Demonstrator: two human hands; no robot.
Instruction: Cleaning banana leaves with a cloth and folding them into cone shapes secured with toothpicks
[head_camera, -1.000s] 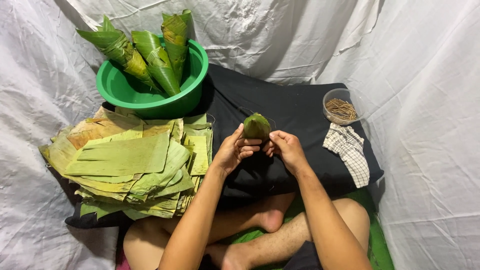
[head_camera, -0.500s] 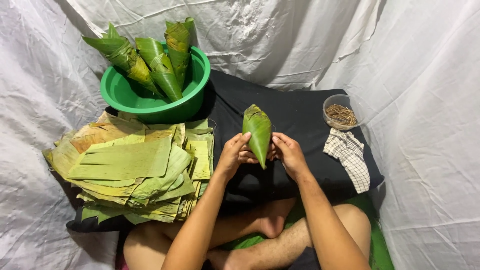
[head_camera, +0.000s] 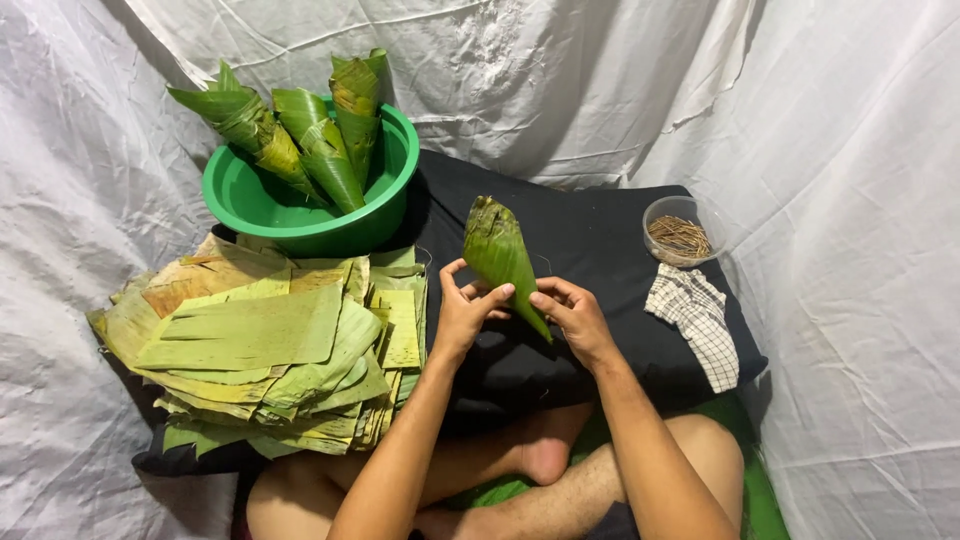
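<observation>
At frame centre, a rolled leaf cone (head_camera: 500, 255) was gripped by the left hand (head_camera: 465, 315) and right hand (head_camera: 572, 315); pinning seemed due next, judged from the dish of sticks (head_camera: 680, 235).

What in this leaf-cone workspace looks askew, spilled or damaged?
Nothing is spilled. The leaf stack is fanned unevenly, with some browned, frayed edges. The cone held by the left hand and right hand has a ragged rim.

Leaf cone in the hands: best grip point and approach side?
Probably the narrow lower half of the leaf cone, taken from both sides as the left hand and right hand do. It tapers to a firm point below; the wide top looks loosely folded and easily crushed.
</observation>
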